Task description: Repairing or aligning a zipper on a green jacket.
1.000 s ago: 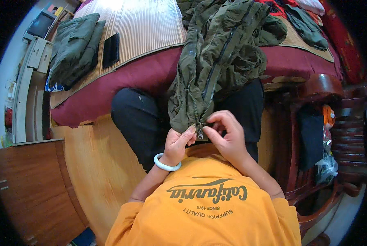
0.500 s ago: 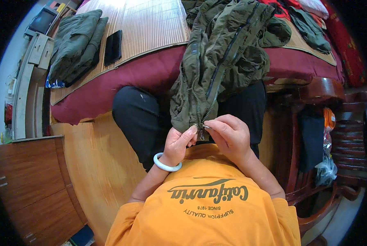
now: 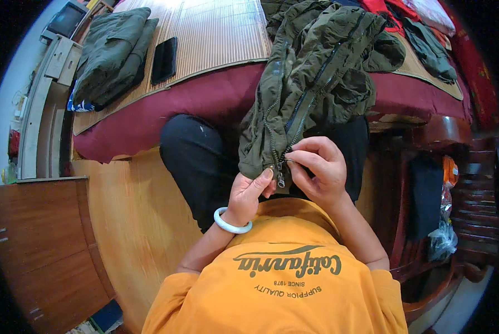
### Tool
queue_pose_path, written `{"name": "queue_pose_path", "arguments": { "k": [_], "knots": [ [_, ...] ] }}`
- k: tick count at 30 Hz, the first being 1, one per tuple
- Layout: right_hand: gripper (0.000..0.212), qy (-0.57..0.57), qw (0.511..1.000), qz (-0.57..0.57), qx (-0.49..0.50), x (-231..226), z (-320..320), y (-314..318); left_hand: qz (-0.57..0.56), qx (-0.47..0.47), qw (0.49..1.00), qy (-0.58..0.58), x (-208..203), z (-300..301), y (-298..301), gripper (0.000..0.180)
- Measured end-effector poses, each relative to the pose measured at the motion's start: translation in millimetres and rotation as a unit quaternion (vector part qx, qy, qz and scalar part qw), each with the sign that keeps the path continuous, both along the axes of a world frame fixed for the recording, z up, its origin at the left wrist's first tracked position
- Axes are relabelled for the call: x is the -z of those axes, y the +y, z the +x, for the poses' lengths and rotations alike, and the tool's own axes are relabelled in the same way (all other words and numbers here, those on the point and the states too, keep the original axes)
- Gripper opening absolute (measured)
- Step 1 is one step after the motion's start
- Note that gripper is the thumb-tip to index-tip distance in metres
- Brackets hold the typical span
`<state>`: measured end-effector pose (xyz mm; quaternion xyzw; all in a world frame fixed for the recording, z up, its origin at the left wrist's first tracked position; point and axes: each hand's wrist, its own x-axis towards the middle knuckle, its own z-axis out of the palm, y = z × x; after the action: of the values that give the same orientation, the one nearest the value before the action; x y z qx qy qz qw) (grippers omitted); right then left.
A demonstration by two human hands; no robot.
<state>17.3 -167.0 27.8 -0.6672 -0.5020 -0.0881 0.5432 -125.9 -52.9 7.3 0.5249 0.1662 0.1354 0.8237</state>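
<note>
A dark olive jacket (image 3: 311, 83) with a long, unfastened metal zipper (image 3: 274, 119) hangs off the bed edge over my lap. The zipper's two toothed edges run down close together to the hem. Closed on the hem's lower left corner is my left hand (image 3: 248, 196), thumb on top, a pale bangle (image 3: 233, 221) on its wrist. The metal zipper pull (image 3: 281, 180) dangles between my hands. My right hand (image 3: 319, 167) pinches at the lower end of the right zipper edge, where a small thin pale bit shows at the fingertips.
On the bed mat (image 3: 216, 39) lie folded green clothes (image 3: 113, 55) and a black phone (image 3: 164, 60) to the left. More green and red clothes (image 3: 427, 47) lie far right. A wooden chair (image 3: 478, 195) with bags (image 3: 443, 239) stands at right, a brown cabinet (image 3: 38, 245) at left.
The whole view has shifted slightly, so things sit a little further right. My right hand has risen a little along the zipper edge. My left hand keeps its hold on the hem.
</note>
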Motion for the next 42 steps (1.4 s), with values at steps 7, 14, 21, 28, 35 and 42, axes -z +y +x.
{"name": "queue_pose_path", "arguments": {
  "k": [7,14,21,28,35,42],
  "knots": [
    [0.011,0.166,0.985,0.014,-0.053,-0.5,-19.7,-8.9,-0.032,-0.057,0.998,0.019,-9.8,15.5,-6.1,0.018],
    [0.006,0.386,0.918,-0.068,-0.063,14.7,-30.9,-29.0,-0.080,-0.070,0.994,0.029,-9.2,20.8,-4.8,0.013],
    [0.031,0.831,0.534,-0.076,-0.135,13.5,-31.4,-26.2,-0.177,-0.034,0.982,0.061,-13.3,19.2,-1.2,0.024],
    [0.020,0.827,0.559,0.030,-0.047,7.1,-35.4,-16.3,-0.095,-0.073,0.992,0.038,-15.6,24.9,-4.2,0.020],
    [0.012,0.824,0.557,0.045,-0.091,15.7,-34.6,-19.1,-0.023,-0.062,0.998,0.024,-19.3,24.9,-7.0,0.023],
    [0.014,0.782,0.616,0.031,-0.091,17.2,-34.7,-20.0,-0.004,-0.123,0.992,-0.023,-7.8,25.6,-17.3,0.024]
  ]
}}
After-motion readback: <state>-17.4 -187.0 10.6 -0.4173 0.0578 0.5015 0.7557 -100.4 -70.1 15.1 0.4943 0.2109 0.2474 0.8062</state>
